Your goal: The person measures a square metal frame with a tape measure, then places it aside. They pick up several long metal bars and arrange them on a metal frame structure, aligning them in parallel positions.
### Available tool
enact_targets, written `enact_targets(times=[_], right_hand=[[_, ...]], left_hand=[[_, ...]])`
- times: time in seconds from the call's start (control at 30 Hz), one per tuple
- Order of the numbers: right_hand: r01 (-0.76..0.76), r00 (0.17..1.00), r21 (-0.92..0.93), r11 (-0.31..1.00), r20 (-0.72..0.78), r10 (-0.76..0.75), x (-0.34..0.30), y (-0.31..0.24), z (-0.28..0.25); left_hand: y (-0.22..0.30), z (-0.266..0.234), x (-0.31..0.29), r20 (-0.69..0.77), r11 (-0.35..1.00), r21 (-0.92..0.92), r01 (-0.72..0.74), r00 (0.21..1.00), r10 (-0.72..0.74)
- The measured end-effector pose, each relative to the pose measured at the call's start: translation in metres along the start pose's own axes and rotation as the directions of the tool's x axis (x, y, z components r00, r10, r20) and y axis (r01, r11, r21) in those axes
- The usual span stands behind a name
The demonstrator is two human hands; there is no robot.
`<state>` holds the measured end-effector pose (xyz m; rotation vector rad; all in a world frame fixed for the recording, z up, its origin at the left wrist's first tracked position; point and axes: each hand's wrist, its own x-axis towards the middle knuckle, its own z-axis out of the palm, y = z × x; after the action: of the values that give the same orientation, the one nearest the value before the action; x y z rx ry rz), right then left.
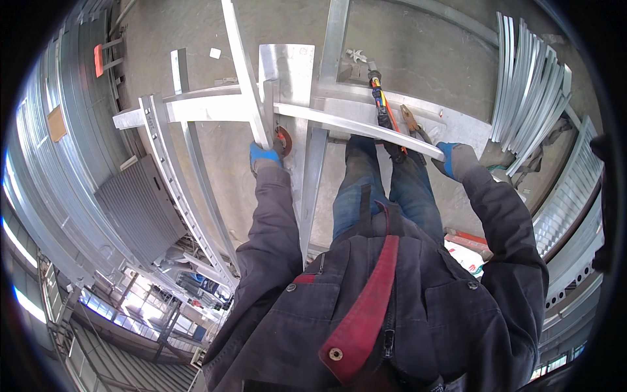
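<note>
Both hands wear blue and grey work gloves. My left hand is closed round the near end of a long, pale metal channel, which points away from me. Over at the right, my right hand grips the end of a second metal channel. That piece runs leftward across the workbench, its far end beside the first channel. Just right of my left hand lies a reddish-orange disc, partly hidden; I cannot tell what tool it belongs to. A brown-handled tool lies close to my right hand.
Wrapped cables with coloured strands lie over the metal work surface. A perforated metal rail stands at the left. Stacked metal profiles lie at the far right, and long sheets fill the left side.
</note>
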<state>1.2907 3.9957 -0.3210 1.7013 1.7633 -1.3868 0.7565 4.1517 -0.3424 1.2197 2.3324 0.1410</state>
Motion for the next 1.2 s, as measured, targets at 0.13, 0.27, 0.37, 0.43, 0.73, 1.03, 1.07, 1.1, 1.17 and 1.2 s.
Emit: enact_targets(times=[0.13,0.27,0.37,0.43,0.73,1.03,1.07,1.1,1.17,1.2], right_hand=[[0.012,0.974,-0.023,1.000,-0.228,-0.017,0.011,-0.011,0.003],[0.042,0.995,-0.049,0.998,-0.085,-0.046,0.033,-0.034,-0.004],[0.066,0.982,-0.013,0.998,-0.174,-0.067,0.058,-0.071,-0.015],[0.112,0.971,-0.024,0.993,-0.212,-0.114,0.080,-0.111,-0.020],[0.262,0.851,-0.017,0.965,-0.468,-0.239,0.133,-0.194,-0.048],[0.161,0.939,-0.302,0.940,-0.245,-0.240,0.085,-0.081,-0.004],[0.160,0.936,-0.318,0.935,-0.251,-0.245,0.092,-0.085,-0.002],[0.229,0.888,-0.284,0.931,-0.330,-0.319,0.095,-0.090,-0.002],[0.259,0.877,-0.198,0.945,-0.362,-0.316,0.103,-0.108,-0.006],[0.257,0.884,-0.142,0.956,-0.366,-0.292,0.106,-0.120,-0.009]], left_hand=[[0.020,-0.005,-0.011,-0.063,1.000,-0.002,0.023,0.998,-0.024],[0.036,-0.013,-0.018,-0.038,0.997,-0.064,0.039,0.998,-0.042],[0.045,-0.016,-0.026,-0.043,0.997,0.078,-0.005,0.999,0.009],[0.048,-0.015,-0.032,-0.008,1.000,0.016,0.005,1.000,-0.005],[0.038,-0.030,-0.008,0.042,0.992,0.088,0.093,0.994,-0.097],[0.028,-0.032,-0.006,0.058,0.991,-0.132,0.032,0.998,-0.025],[0.026,-0.032,-0.005,0.061,0.995,-0.077,0.059,0.997,-0.055],[0.025,-0.033,-0.004,0.036,0.996,-0.018,0.086,0.996,-0.086],[0.024,-0.034,-0.001,0.102,0.995,-0.030,0.091,0.991,-0.088],[0.024,-0.035,0.001,0.078,0.997,-0.055,0.058,0.995,-0.054]])
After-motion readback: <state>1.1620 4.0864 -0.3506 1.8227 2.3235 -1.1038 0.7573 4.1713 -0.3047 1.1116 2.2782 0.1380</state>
